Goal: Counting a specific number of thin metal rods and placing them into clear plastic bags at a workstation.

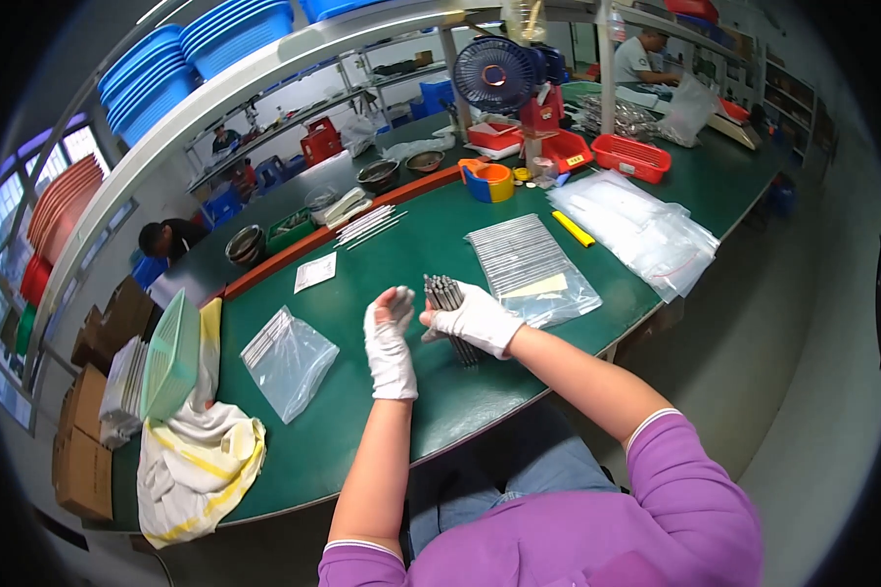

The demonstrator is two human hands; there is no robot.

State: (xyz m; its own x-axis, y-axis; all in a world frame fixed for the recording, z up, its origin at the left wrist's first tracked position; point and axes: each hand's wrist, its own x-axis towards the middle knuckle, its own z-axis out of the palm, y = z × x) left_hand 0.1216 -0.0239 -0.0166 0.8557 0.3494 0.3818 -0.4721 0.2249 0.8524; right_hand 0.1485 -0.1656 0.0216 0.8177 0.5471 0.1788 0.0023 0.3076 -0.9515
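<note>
My right hand (pixel 480 319), in a white glove with bare fingertips, is closed round a bundle of thin grey metal rods (pixel 468 353). The bundle stands tilted over the green table, its upper ends showing above the fingers. Just left of it, my gloved left hand (pixel 390 338) is raised with the fingers up and apart from the rods, holding nothing I can see. A clear bag (pixel 303 372) with a few rods lies to the left. Beyond my right hand rests a clear bag filled with a row of rods (pixel 524 252). Several loose rods (pixel 370 227) lie farther back.
On the green table (pixel 411 264) are a white paper slip (pixel 315 273), a yellow tube (pixel 573 228), stacked clear bags (pixel 622 220), a tape dispenser (pixel 487 182) and a red basket (pixel 632 158). A fan (pixel 496 73) stands behind. Cloths (pixel 201 470) and a green basket (pixel 171 357) occupy the left end.
</note>
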